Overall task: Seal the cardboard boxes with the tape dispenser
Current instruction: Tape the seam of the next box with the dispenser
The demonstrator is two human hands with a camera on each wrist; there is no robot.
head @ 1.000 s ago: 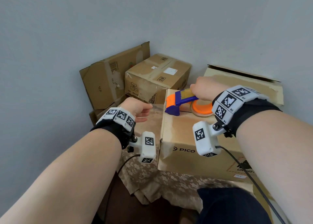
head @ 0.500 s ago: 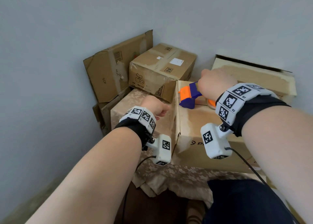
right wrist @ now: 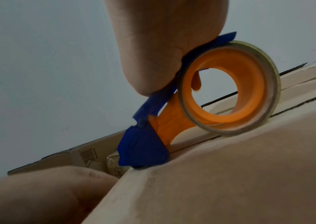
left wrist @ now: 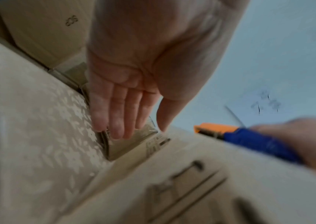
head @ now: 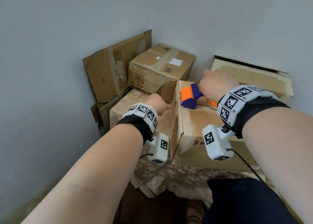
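A tan cardboard box printed with black letters stands on a patterned cloth. My right hand grips the blue and orange tape dispenser on the box top, near its left edge. In the right wrist view the dispenser's blue nose presses on the box top, and the tape roll stands tilted behind it. My left hand is beside the box's left face. Its fingers are straight and point down between the cloth and the box.
A taped cardboard box sits behind, in the corner of the grey walls. Flattened cardboard leans on the left wall. A larger box stands at the back right. My dark trouser leg is at the bottom.
My head has turned, so the boxes sit lower and further right in view. The dispenser has tipped up onto its nose. My left hand has stayed by the box's left side.
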